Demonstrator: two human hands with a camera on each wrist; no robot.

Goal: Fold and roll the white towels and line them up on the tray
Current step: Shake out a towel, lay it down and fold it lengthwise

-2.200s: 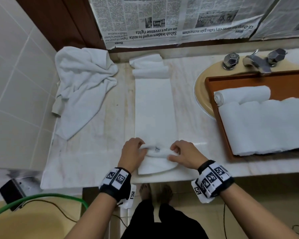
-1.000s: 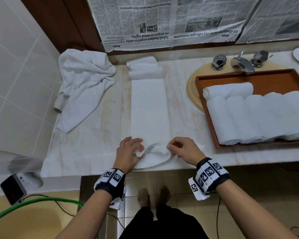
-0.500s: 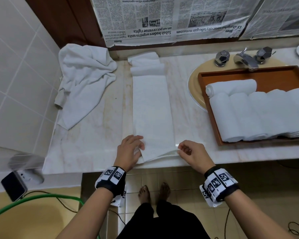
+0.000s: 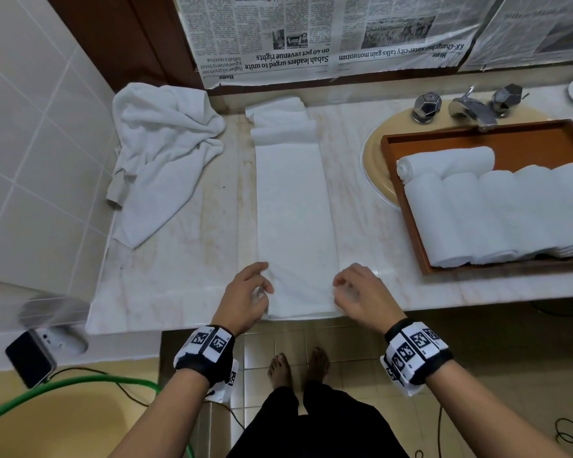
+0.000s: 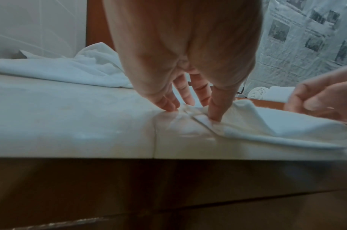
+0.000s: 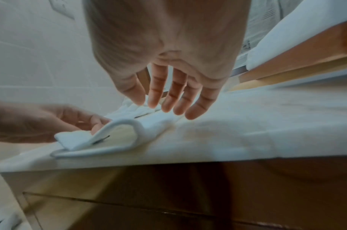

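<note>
A long folded white towel (image 4: 295, 209) lies as a strip on the marble counter (image 4: 179, 259), running from the back wall to the front edge. My left hand (image 4: 248, 292) is at its near left corner and pinches the edge, with the thumb pressing the cloth (image 5: 247, 124) down. The near end (image 6: 117, 132) curls up in a loose flap against that hand. My right hand (image 4: 358, 292) hovers over the near right edge with fingers (image 6: 168, 101) straight and holding nothing. Several rolled white towels (image 4: 493, 213) lie side by side in the brown tray (image 4: 477, 130).
A crumpled white towel (image 4: 159, 153) lies at the counter's back left by the tiled wall. The tray sits over a beige sink (image 4: 374, 160) with a faucet (image 4: 470, 105) behind it. Newspaper (image 4: 311, 34) covers the wall. A phone (image 4: 30, 358) and a green hose (image 4: 80, 381) are lower left.
The small roll at the towel's near end came undone and the end was laid flat. The right hand has let go and lifted; the left hand still pinches the corner.
</note>
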